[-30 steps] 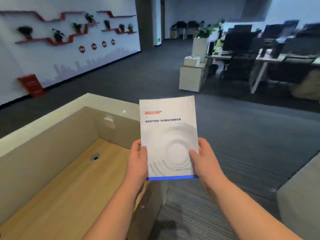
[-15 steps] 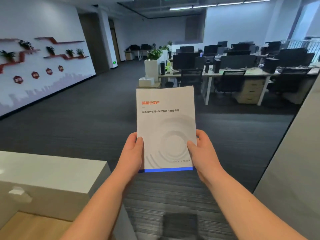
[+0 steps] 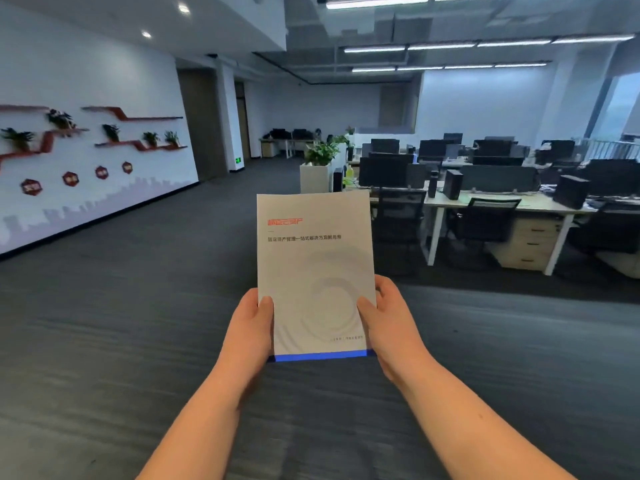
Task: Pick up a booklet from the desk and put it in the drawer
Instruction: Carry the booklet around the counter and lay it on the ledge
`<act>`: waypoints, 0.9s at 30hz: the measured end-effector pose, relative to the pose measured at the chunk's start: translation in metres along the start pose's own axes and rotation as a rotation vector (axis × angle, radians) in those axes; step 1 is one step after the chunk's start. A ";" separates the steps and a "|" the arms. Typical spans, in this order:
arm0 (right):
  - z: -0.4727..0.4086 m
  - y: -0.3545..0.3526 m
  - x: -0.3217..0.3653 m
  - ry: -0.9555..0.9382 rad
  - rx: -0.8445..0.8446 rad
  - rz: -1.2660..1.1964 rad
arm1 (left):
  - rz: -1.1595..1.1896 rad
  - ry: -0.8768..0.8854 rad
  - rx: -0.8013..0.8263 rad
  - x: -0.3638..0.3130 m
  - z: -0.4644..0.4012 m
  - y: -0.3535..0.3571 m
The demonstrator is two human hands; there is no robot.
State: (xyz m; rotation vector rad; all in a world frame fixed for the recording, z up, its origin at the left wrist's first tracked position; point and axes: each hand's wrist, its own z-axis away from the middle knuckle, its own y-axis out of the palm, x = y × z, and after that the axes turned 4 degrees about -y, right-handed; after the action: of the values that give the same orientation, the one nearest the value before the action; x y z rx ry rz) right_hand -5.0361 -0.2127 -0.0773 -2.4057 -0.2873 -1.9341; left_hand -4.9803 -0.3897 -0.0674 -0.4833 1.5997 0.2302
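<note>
Booklet (image 3: 313, 271) cover: red logo-type heading near top left, blurred, not legible. Below it one dark line of Chinese characters, too soft to read with confidence. Small grey print at lower right, illegible. Red wall badges (image 3: 71, 178): characters unreadable.

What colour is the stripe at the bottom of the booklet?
Bright blue, running along the bottom edge of the white booklet. The head view shows it clearly.

Potted plant (image 3: 320, 157) beside desks (image 3: 485, 202) with monitors (image 3: 384, 171).
</note>
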 end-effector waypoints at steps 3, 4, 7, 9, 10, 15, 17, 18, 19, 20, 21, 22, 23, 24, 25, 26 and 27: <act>-0.073 0.019 -0.018 -0.008 0.056 0.007 | 0.007 0.024 -0.036 0.006 -0.071 -0.002; -0.101 0.028 -0.027 -0.016 0.087 0.010 | -0.009 0.035 -0.058 0.011 -0.098 -0.003; -0.176 0.057 -0.055 -0.050 0.189 0.071 | -0.017 0.039 -0.154 0.029 -0.172 -0.010; -0.224 0.084 -0.070 -0.067 0.265 0.125 | 0.007 0.022 -0.218 0.045 -0.217 -0.021; -0.252 0.102 -0.079 -0.073 0.305 0.137 | 0.028 0.000 -0.263 0.052 -0.241 -0.029; -0.372 0.236 -0.118 -0.037 0.550 0.049 | 0.060 -0.050 -0.559 0.072 -0.338 -0.111; -0.398 0.306 -0.133 -0.001 0.651 -0.005 | 0.060 -0.069 -0.678 0.081 -0.363 -0.157; -0.407 0.340 -0.140 0.020 0.707 -0.035 | 0.054 -0.084 -0.738 0.088 -0.374 -0.181; -0.415 0.376 -0.148 0.044 0.765 -0.062 | 0.043 -0.101 -0.803 0.096 -0.384 -0.207; -0.421 0.413 -0.157 0.059 0.822 -0.088 | 0.032 -0.114 -0.871 0.106 -0.395 -0.235; -0.427 0.451 -0.166 0.062 0.878 -0.114 | 0.024 -0.122 -0.930 0.114 -0.405 -0.262; -0.432 0.491 -0.174 0.064 0.930 -0.138 | 0.019 -0.129 -0.982 0.124 -0.415 -0.292; -0.437 0.529 -0.183 0.063 0.973 -0.154 | 0.020 -0.133 -1.027 0.134 -0.425 -0.322; -0.440 0.567 -0.192 0.063 1.017 -0.170 | 0.025 -0.133 -1.069 0.143 -0.434 -0.350; -0.443 0.606 -0.201 0.074 1.052 -0.181 | 0.027 -0.139 -1.106 0.152 -0.443 -0.379; -0.445 0.643 -0.207 0.093 1.082 -0.200 | 0.034 -0.142 -1.131 0.159 -0.453 -0.408; -0.449 0.677 -0.213 0.106 1.112 -0.217 | 0.044 -0.138 -1.150 0.163 -0.463 -0.435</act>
State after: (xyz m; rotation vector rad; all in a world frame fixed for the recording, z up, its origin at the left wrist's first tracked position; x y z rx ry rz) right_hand -5.3977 -0.9691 -0.1286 -1.5473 -1.2472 -1.3307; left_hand -5.2090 -1.0019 -0.1234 -1.2642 1.2137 1.2124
